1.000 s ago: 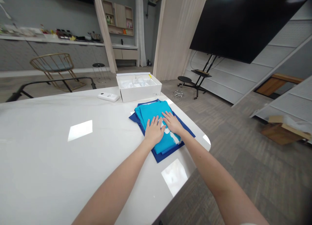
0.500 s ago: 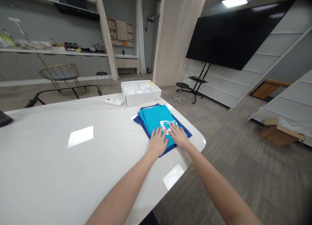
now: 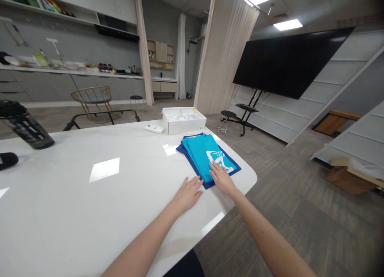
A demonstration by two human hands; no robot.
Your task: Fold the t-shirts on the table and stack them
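A folded turquoise T-shirt (image 3: 198,151) with a white print lies on top of a dark blue folded garment (image 3: 236,168), near the rounded corner of the white table (image 3: 126,213). My right hand (image 3: 221,178) rests with fingers spread on the near edge of the turquoise T-shirt, by the print. My left hand (image 3: 188,194) is open just to the left of the stack, its fingertips at the near left edge of the cloth. Neither hand grasps anything.
Behind the clothes stands an open white box (image 3: 183,127) with white wrapping inside. A white remote-like device (image 3: 154,129) lies beside it. A dark water bottle (image 3: 28,127) and a black object (image 3: 8,160) are at the far left. A black stool (image 3: 228,114) stands beyond the table.
My left hand has slid off the turquoise T-shirt to the left, down toward the tabletop. My right hand stays on the cloth. The view has tilted up and turned left, bringing the bottle in.
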